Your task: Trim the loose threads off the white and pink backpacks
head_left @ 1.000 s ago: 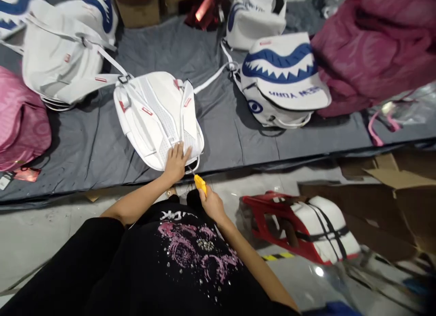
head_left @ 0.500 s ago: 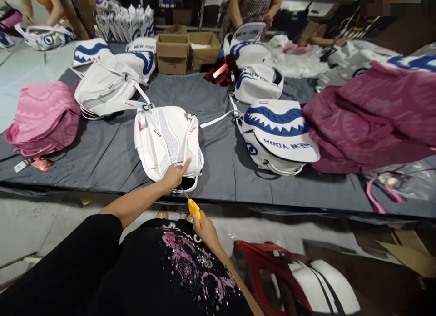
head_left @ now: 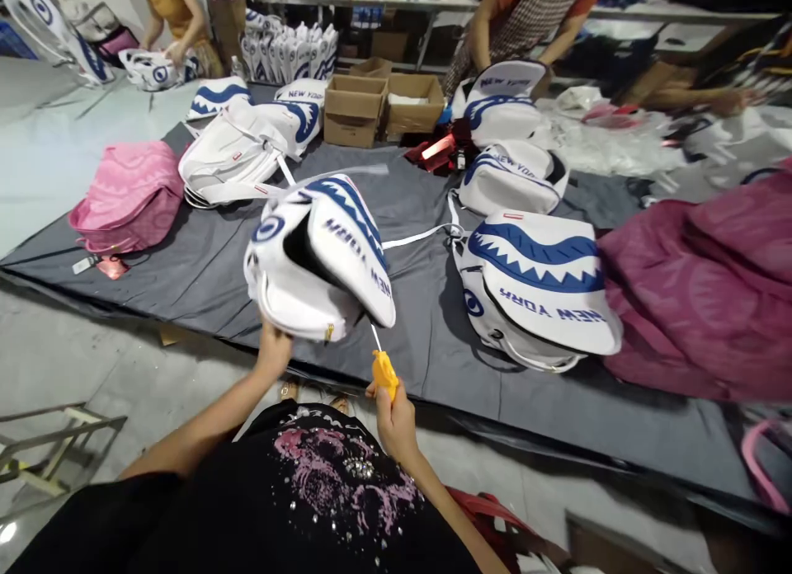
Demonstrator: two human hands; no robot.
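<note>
A white backpack (head_left: 297, 298) with blue shark-teeth print and "NEW YORK" lettering is tilted up above the front of the table, its flap partly raised over a dark opening. My left hand (head_left: 274, 347) grips it from below at the lower left corner; most of those fingers are hidden under the bag. Closed in my right hand (head_left: 396, 417) is a yellow-handled tool (head_left: 384, 375) with a thin straight tip, whose exact kind I cannot make out. That tip points up near the flap's lower edge.
More white backpacks (head_left: 538, 285) lie on the grey-covered table (head_left: 426, 343). A pink backpack (head_left: 133, 195) sits left, dark-pink bags (head_left: 711, 285) right. Cardboard boxes (head_left: 352, 112) stand behind. Across the table, a person in a checked apron (head_left: 513, 21) handles another bag. A metal frame (head_left: 55, 450) stands lower left.
The backpack has gone from lying straps-up to being turned over and lifted, print side showing. My left hand moved from its strap side to underneath. The view has shifted left.
</note>
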